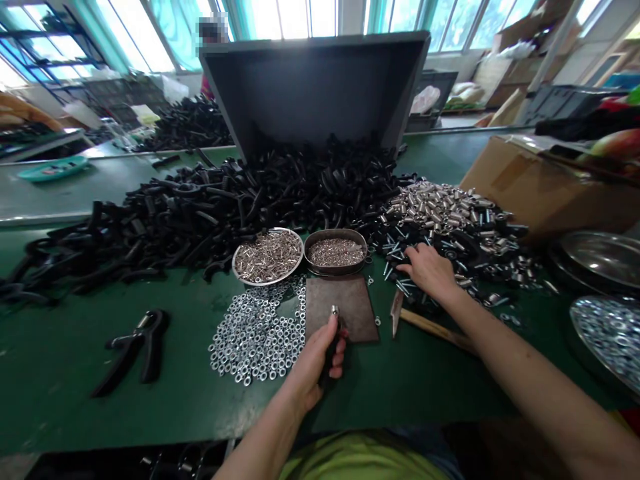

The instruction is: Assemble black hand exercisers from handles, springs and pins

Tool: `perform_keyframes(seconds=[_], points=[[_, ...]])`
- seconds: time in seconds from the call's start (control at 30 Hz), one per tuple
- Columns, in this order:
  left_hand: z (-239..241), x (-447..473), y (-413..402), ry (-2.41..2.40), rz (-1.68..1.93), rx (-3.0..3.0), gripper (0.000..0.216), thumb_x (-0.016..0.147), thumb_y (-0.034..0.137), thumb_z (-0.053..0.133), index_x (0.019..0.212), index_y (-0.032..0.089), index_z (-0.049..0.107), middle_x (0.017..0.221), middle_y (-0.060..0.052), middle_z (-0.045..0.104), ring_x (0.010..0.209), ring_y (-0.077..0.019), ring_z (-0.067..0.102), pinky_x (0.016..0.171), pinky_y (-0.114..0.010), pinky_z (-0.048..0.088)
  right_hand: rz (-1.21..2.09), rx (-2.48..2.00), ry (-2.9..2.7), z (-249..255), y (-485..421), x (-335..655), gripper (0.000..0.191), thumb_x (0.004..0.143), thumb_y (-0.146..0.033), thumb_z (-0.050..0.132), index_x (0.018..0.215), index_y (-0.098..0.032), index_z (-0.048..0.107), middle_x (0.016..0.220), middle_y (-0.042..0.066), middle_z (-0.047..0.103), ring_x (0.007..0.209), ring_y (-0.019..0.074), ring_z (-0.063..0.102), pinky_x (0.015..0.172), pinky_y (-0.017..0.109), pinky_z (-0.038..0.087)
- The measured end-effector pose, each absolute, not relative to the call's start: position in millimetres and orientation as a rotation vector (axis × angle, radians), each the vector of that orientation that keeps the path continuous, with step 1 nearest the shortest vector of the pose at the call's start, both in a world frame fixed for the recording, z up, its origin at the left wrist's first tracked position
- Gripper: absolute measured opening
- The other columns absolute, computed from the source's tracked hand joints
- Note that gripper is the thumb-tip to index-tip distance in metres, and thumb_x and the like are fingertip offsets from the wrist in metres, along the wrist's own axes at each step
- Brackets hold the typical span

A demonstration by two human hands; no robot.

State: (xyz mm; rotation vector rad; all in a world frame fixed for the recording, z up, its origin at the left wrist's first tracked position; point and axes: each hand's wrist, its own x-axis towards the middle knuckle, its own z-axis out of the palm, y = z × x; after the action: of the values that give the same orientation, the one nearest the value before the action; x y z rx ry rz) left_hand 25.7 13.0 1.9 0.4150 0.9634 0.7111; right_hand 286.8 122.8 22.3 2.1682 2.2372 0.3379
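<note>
My left hand (320, 360) is closed around a black-handled hand grip exerciser (327, 367), mostly hidden by the fingers. Its small metal spring (335, 310) sticks up past the thumb, over a brown metal plate (343, 303). Off to the right, my right hand (429, 270) reaches down among loose bolts with black knobs (395, 250), thumb and forefinger apart at the pile's edge. Nothing can be made out between them. A hammer (435, 329) with a wooden handle lies below that hand. An assembled hand grip exerciser (137, 347) rests at the left of the green table.
Loose nuts (257, 337) spread left of the plate. Behind stand a dish of metal pins (269, 257) and a tin of small parts (336, 253). Black handles (200, 207) spill from a grey crate (320, 93). Springs (445, 207), a cardboard box (555, 180) and a nut bowl (607, 337) are right.
</note>
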Motion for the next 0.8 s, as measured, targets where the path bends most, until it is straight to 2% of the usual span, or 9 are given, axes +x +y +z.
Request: perform_keyframes(seconds=[0.07,0.13,0.23,0.33,0.4,0.47,0.63,0.73,0.8], points=[[1.2,26.8,15.4,0.931,0.743,0.317,0.065,0.071,0.076,0.045,0.084,0.012,0.055,0.061,0.004,0.042,0.044,-0.0036,0.031,0.036,-0.014,0.019,0.307,2.17,2.204,20.9,127.6,289.5,0.024,0.087,-0.034,0.052,0.097,-0.014,0.059,0.095,0.014,0.061,0.086,0.0268,0.059,0.058,0.031,0.044],[1.1,27.2,19.5,0.924,0.789,0.222,0.066,0.074,0.076,0.038,0.079,0.012,0.055,0.061,0.002,0.044,0.044,-0.0047,0.034,0.036,-0.015,0.022,0.306,2.193,2.185,23.2,124.4,286.2,0.022,0.088,-0.029,0.049,0.098,-0.013,0.059,0.094,0.014,0.062,0.081,0.0253,0.061,0.059,0.031,0.043],[1.6,26.1,26.5,0.893,0.872,0.091,0.045,0.082,0.056,0.046,0.071,0.013,0.052,0.057,0.002,0.045,0.043,-0.0052,0.036,0.037,-0.015,0.025,0.247,2.284,2.378,33.1,104.7,272.3,0.022,0.086,-0.025,0.049,0.102,-0.014,0.059,0.097,0.013,0.064,0.081,0.0245,0.062,0.065,0.034,0.046],[2.3,25.2,30.0,0.793,0.968,0.002,0.029,0.083,0.036,0.047,0.062,0.015,0.048,0.049,0.003,0.038,0.041,-0.006,0.033,0.039,-0.016,0.027,-0.152,2.236,2.843,46.5,69.9,247.3,0.02,0.083,-0.026,0.053,0.101,-0.017,0.059,0.09,0.007,0.065,0.077,0.0203,0.062,0.07,0.033,0.048],[3.1,26.4,29.2,0.741,1.007,-0.002,0.026,0.081,0.031,0.045,0.06,0.015,0.049,0.047,0.003,0.036,0.041,-0.0068,0.032,0.04,-0.017,0.028,-0.428,2.07,3.09,53.7,45.7,227.1,0.017,0.083,-0.025,0.054,0.098,-0.019,0.058,0.086,0.005,0.065,0.074,0.0182,0.061,0.069,0.031,0.049],[4.3,29.3,26.4,0.717,1.017,0.015,0.024,0.079,0.03,0.046,0.06,0.015,0.05,0.046,0.003,0.037,0.042,-0.0076,0.034,0.042,-0.018,0.03,-0.543,1.873,3.261,57.2,27.7,208.0,0.015,0.083,-0.02,0.053,0.098,-0.02,0.058,0.088,0.006,0.065,0.078,0.0184,0.061,0.07,0.032,0.05],[9.0,38.4,19.2,0.711,1.072,0.081,0.019,0.074,0.027,0.051,0.06,0.014,0.05,0.046,0.001,0.043,0.044,-0.0083,0.038,0.045,-0.02,0.034,-0.457,1.535,3.445,49.6,15.3,177.3,0.017,0.085,-0.011,0.046,0.095,-0.018,0.058,0.087,0.009,0.065,0.082,0.0209,0.061,0.071,0.035,0.051],[11.6,39.7,17.8,0.75,1.149,0.088,0.016,0.071,0.026,0.055,0.061,0.014,0.051,0.048,0.002,0.045,0.044,-0.007,0.038,0.046,-0.02,0.033,-0.371,1.549,3.499,41.4,16.9,167.4,0.016,0.089,-0.017,0.044,0.096,-0.017,0.058,0.085,0.01,0.065,0.079,0.0212,0.06,0.07,0.035,0.05],[12.7,38.9,17.1,0.785,1.203,0.124,0.016,0.069,0.027,0.058,0.062,0.015,0.049,0.049,0.003,0.045,0.045,-0.0066,0.039,0.046,-0.019,0.033,-0.415,1.746,3.401,37.2,19.1,163.2,0.016,0.09,-0.025,0.045,0.091,-0.017,0.059,0.079,0.008,0.065,0.074,0.0204,0.061,0.066,0.032,0.049]])
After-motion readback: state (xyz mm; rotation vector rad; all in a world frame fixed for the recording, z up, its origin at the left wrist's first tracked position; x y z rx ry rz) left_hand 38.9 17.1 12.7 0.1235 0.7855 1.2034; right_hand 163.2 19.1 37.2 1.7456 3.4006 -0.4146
